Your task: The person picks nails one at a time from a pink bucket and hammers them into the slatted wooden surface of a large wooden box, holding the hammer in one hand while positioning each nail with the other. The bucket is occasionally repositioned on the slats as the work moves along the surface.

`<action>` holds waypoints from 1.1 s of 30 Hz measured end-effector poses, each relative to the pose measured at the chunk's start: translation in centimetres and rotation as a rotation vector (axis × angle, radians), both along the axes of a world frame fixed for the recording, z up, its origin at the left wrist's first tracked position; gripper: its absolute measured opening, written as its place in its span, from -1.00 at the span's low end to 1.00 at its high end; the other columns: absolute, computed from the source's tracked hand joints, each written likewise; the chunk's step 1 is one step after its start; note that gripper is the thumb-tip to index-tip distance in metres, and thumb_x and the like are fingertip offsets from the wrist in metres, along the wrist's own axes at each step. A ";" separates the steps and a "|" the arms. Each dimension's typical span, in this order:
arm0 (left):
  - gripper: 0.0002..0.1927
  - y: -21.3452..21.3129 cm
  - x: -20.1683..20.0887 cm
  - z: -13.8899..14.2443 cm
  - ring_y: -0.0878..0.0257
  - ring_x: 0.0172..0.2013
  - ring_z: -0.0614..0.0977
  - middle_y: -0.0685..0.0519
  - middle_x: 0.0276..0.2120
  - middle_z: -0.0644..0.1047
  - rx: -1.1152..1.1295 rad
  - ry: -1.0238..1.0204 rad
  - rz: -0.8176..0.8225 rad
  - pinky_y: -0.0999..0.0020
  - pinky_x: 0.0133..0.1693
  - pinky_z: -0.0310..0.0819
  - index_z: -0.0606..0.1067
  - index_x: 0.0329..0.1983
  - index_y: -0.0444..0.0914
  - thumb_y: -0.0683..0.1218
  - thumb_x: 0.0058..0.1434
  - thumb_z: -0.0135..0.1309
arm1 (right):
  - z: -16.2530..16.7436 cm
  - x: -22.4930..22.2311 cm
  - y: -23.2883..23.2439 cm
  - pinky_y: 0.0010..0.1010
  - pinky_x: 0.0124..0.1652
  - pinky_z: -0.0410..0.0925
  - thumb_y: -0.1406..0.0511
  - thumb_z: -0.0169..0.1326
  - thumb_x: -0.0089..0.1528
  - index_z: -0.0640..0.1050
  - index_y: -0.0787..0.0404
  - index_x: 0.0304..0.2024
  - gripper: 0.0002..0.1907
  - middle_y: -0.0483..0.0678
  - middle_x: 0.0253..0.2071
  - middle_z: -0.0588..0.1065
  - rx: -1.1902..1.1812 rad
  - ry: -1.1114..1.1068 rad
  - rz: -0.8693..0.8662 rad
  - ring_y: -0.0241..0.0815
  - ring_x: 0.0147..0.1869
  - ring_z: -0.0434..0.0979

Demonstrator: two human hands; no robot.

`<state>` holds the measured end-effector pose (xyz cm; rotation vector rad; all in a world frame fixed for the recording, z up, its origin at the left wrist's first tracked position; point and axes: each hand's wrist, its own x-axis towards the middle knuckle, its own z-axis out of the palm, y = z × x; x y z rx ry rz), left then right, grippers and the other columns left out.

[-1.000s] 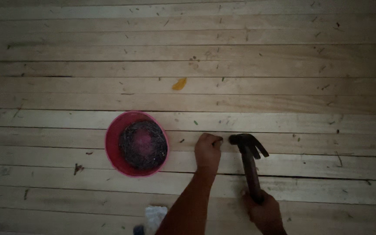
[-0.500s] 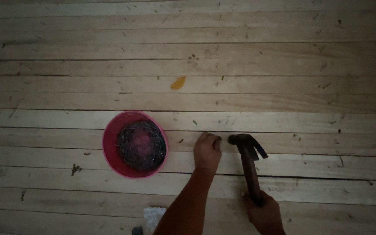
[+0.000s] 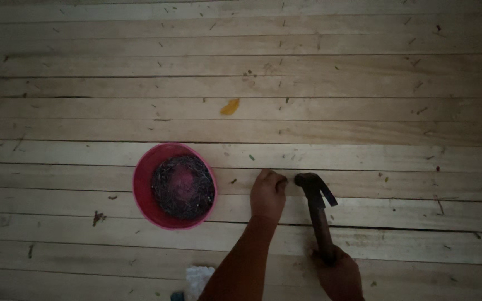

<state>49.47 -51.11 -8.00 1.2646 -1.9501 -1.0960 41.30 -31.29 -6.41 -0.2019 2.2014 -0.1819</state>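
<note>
My left hand (image 3: 268,194) rests on a pale wooden plank (image 3: 364,184), its fingers pinched together at the plank's surface as if on a nail too small to make out. My right hand (image 3: 338,273) grips the handle of a dark claw hammer (image 3: 316,203). The hammer's head lies just right of my left fingertips, nearly touching them. A pink bowl (image 3: 140,184) with a heap of dark nails (image 3: 183,185) stands on the planks to the left of my left hand.
Wide pale planks run left to right across the whole view, dotted with small dark specks. A small yellow leaf (image 3: 230,106) lies on a plank farther off. A white scrap (image 3: 199,277) shows at the bottom edge by my left arm.
Both hands, the hammer and the bowl hold almost the same places; only the view shifts slightly.
</note>
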 end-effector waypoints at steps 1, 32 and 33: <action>-0.94 0.1 0.1 0.1 0.00 -0.19 0.63 -0.07 -0.23 0.58 0.007 0.003 0.002 0.18 -0.09 0.56 0.61 -0.30 -0.33 -0.26 0.18 0.15 | 0.3 0.0 0.1 -0.25 0.08 0.46 0.06 0.17 0.25 0.61 0.11 0.15 -0.52 0.04 -0.18 0.70 -0.017 0.006 0.002 -0.05 -0.09 0.72; -0.89 0.0 -0.1 -0.7 -0.03 -0.09 0.56 -0.03 -0.17 0.53 -0.079 -0.173 -0.058 0.14 -0.05 0.50 0.62 -0.31 -0.27 -0.25 0.09 0.16 | 1.9 0.2 0.1 -0.24 0.13 0.44 0.05 0.19 0.26 0.58 0.16 0.11 -0.53 0.06 -0.18 0.69 0.029 -0.010 0.144 -0.07 -0.06 0.72; -0.90 0.0 0.0 -0.7 -0.03 -0.09 0.56 -0.04 -0.18 0.53 -0.061 -0.168 -0.056 0.13 -0.05 0.49 0.63 -0.32 -0.27 -0.25 0.09 0.16 | 1.9 0.2 0.2 -0.25 0.15 0.42 0.04 0.19 0.26 0.57 0.14 0.11 -0.53 0.03 -0.18 0.68 0.034 -0.025 0.139 -0.08 -0.04 0.70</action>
